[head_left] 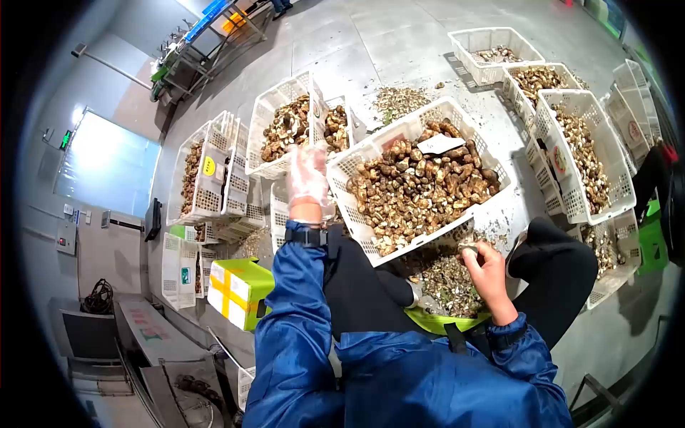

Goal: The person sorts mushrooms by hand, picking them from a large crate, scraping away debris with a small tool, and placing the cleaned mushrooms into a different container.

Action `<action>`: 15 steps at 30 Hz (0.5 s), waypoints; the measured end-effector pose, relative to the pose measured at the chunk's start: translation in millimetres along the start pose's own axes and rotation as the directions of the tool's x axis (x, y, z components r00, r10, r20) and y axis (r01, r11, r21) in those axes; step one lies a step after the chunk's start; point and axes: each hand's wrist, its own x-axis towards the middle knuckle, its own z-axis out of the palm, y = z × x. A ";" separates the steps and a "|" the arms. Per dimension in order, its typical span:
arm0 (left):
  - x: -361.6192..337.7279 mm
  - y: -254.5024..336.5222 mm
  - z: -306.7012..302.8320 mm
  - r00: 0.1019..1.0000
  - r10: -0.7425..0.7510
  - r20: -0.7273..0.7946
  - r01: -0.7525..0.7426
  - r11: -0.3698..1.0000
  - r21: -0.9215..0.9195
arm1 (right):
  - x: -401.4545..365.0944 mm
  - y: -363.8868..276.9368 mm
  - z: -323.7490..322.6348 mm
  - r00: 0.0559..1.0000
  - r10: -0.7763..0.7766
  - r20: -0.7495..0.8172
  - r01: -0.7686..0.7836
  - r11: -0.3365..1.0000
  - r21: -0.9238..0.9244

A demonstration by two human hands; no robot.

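My left hand point(308, 175), in a clear plastic glove, reaches to the near edge of a white crate point(265, 108) of brown mushrooms point(287, 127). Blur and the glove hide how its fingers are set. In front of me a large white crate point(341, 165), tilted, holds many brown-and-white mushrooms point(421, 189) and a white card point(440, 144). My bare right hand point(487, 274) is closed in a pinch just off this crate's near right side. A small dark thing shows at its fingertips, too small to name. Below lies a heap of trimmings point(451, 282).
Several mushroom crates stand on the right, including a tall one point(581, 153), and a stack point(207, 171) stands at left. A green-and-white box point(241, 291) sits by my left arm. Loose scraps point(401, 102) lie on the floor beyond the large crate.
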 end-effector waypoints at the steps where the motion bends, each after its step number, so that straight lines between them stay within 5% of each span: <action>1: 0.0 -7.1 8.3 0.999 0.023 0.042 -0.026 0.997 0.072 | 0.3 0.6 1.5 1.000 0.012 0.001 -0.012 1.000 0.008; 3: -29.7 -28.3 30.9 0.992 -0.030 -0.124 0.101 0.781 0.617 | 1.8 0.2 3.5 1.000 0.031 0.002 -0.031 0.999 0.021; 4: -3.0 -55.4 -1.4 0.996 -0.085 0.035 0.009 0.470 0.882 | 2.2 -3.6 2.3 0.999 0.031 0.017 -0.031 1.000 0.000; 5: 23.0 -82.3 -33.3 0.970 -0.139 0.198 -0.201 -0.013 0.979 | 2.3 2.7 4.3 0.998 0.058 0.027 -0.058 0.998 0.009; 6: 48.1 -108.8 -64.8 0.918 -0.188 0.350 -0.396 -0.359 0.845 | 2.0 3.6 4.5 1.000 0.028 0.014 -0.027 0.998 -0.054; 8: 49.6 -126.7 -72.6 0.913 -0.224 0.340 -0.402 -0.625 0.669 | 7.7 -4.5 3.9 0.997 0.065 0.038 -0.062 0.996 -0.060; 9: 59.6 -138.0 -80.5 0.914 -0.294 0.280 -0.406 -0.679 0.612 | 7.8 -9.8 3.1 0.986 0.147 0.075 -0.147 0.989 -0.010; 13: 66.9 -168.3 -103.6 0.928 -0.320 0.193 -0.371 -0.732 0.571 | 10.6 10.9 5.4 0.995 0.091 0.041 -0.088 0.993 -0.076; 15: 67.3 -176.3 -115.8 0.946 -0.187 0.267 -0.322 -0.656 0.683 | 10.8 3.9 5.9 0.997 0.072 0.033 -0.068 0.993 -0.097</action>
